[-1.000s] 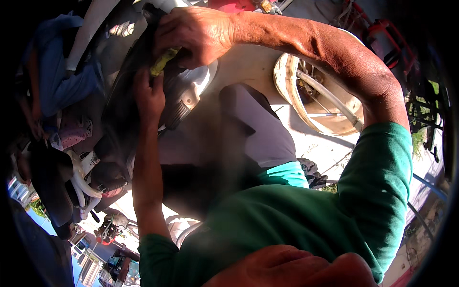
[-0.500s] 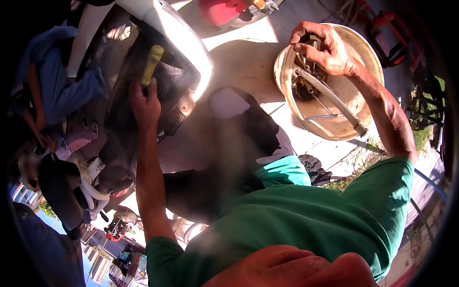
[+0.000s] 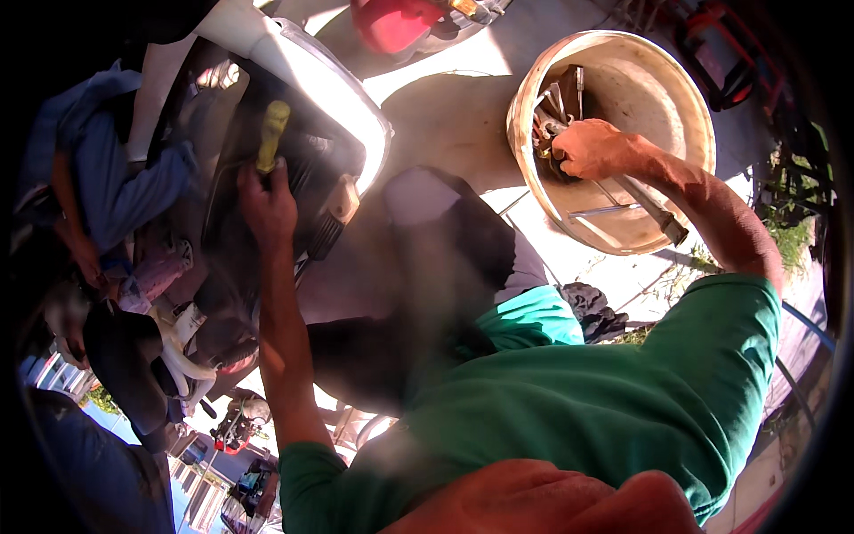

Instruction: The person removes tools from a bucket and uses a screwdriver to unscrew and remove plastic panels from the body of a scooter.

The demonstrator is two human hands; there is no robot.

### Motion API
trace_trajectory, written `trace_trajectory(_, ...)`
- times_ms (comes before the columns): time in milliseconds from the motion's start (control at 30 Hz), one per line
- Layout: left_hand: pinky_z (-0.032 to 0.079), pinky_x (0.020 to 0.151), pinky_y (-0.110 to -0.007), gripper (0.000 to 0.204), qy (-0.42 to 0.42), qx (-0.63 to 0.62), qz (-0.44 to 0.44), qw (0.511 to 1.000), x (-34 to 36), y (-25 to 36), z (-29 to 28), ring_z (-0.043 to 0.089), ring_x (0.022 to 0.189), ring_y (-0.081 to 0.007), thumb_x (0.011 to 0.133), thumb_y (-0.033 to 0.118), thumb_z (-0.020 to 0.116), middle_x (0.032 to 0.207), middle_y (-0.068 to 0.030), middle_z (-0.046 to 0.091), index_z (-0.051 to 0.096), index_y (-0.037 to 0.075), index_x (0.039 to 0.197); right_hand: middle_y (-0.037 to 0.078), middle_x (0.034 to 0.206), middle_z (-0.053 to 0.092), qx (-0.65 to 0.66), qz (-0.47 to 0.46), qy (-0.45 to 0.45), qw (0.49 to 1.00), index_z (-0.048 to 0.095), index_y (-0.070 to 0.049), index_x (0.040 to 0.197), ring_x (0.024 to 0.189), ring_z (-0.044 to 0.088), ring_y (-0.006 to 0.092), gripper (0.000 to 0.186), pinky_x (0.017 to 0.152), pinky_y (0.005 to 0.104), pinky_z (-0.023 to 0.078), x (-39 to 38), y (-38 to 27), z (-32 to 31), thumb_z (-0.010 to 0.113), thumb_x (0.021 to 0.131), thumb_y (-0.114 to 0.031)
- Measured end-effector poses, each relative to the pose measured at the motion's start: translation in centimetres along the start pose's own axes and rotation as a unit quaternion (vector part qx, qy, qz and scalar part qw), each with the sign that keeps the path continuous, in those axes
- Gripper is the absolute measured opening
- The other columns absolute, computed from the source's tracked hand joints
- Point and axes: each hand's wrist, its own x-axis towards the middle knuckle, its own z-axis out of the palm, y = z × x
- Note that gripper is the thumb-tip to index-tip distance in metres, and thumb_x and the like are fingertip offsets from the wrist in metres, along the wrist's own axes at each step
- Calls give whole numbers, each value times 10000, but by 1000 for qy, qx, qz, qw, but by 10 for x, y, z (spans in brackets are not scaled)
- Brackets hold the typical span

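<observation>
My left hand (image 3: 267,203) is closed around a screwdriver (image 3: 273,133) whose yellow handle points away from me; its shaft is hidden. It is held over the dark, ribbed part of a white-and-black scooter body (image 3: 342,116). On the right, my right hand (image 3: 589,149) is down inside a round, stained cream bucket (image 3: 685,98). Its fingers curl among loose metal tools (image 3: 553,111), and their tips are hidden. A long pale pipe-like bar (image 3: 654,212) leans inside the bucket below that hand, beside a thin shiny rod (image 3: 605,212).
A red rounded object (image 3: 396,22) lies at the far side. Another person's blue-clad legs (image 3: 116,187) are at the left. Black crumpled cloth (image 3: 592,311) rests near my right side, and a red-framed object (image 3: 725,53) stands beyond the bucket.
My right hand has moved from the bucket's far left rim down into the tools. My left hand still grips the screwdriver, shifted only slightly.
</observation>
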Motion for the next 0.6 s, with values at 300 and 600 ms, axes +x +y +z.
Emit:
trace_trajectory(300, 479, 910, -479, 373, 11, -6, 29, 999, 1, 3, 1, 610, 1027, -449, 993, 301, 660, 1115, -256, 633, 638, -36, 1152, 194, 1042, 705, -146, -119, 25, 982, 723, 15, 1022, 911, 733, 350, 249, 663, 482, 584, 64, 24, 109, 637, 806, -74)
trace_trajectory(600, 476, 912, -467, 372, -8, -29, 6, 1000, 0, -4, 1, 611, 1017, -435, 998, 285, 667, 1093, -252, 633, 633, -52, 1153, 172, 1038, 637, -298, -111, 64, 946, 693, -14, 1001, 849, 686, 308, 224, 691, 426, 528, 10, 60, 110, 655, 831, -155)
